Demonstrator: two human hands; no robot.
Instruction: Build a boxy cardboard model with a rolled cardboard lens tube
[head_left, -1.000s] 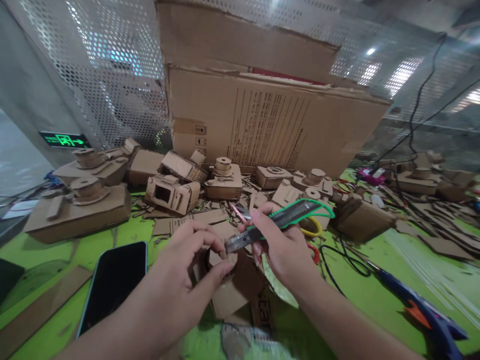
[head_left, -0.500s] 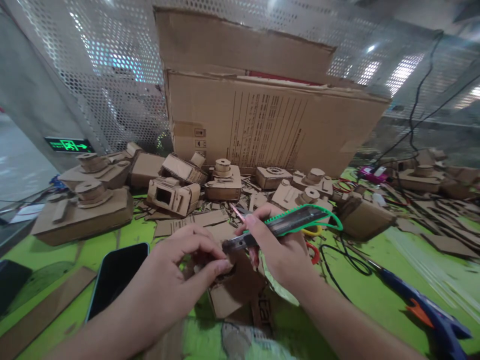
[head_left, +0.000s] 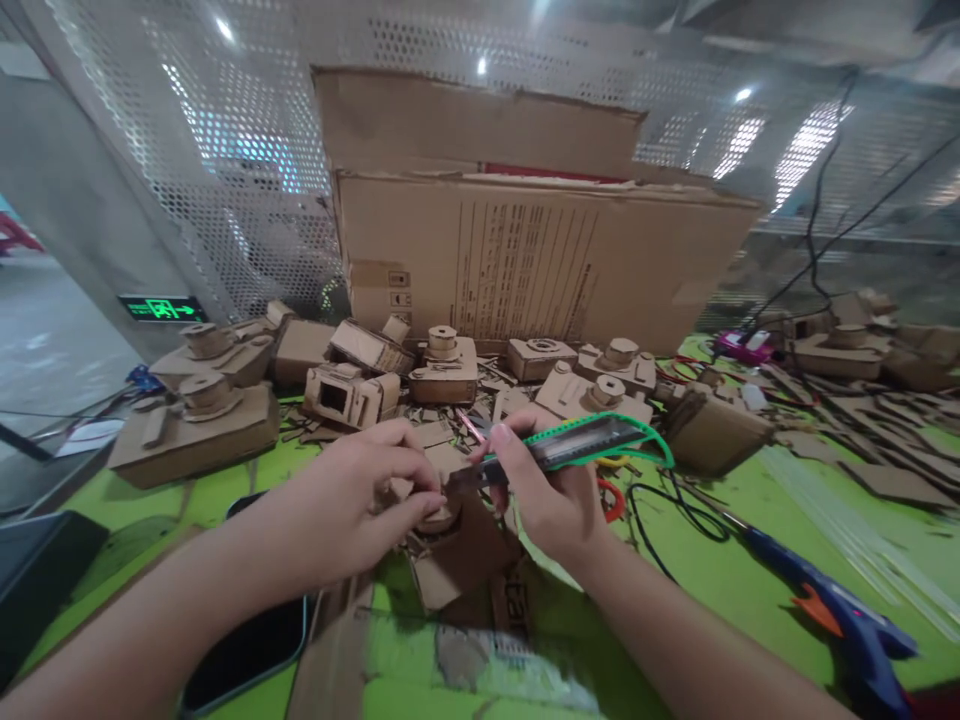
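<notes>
A green box cutter (head_left: 577, 440) lies in my right hand (head_left: 551, 500), its blade end pointing left toward my other hand. With thumb and fingers pinched, my left hand (head_left: 375, 495) is at the round part on top of a small cardboard model (head_left: 457, 565); what exactly sits between the fingertips is too small to make out. The blade tip is close beside those fingertips. Under both hands the model rests above the green table (head_left: 405, 650), near a printed cardboard piece (head_left: 514, 610).
Several cardboard camera models (head_left: 195, 430) line the back before a large cardboard box (head_left: 525, 260). A phone (head_left: 247, 655) lies under my left forearm. At right are a blue glue gun (head_left: 832, 610), its cable, clear sticks (head_left: 855, 540) and cardboard strips (head_left: 892, 480).
The view has shifted. My left hand and forearm now reach in flatter and cover part of the phone. The cutter's blade end sits nearer the round part, which shows more clearly.
</notes>
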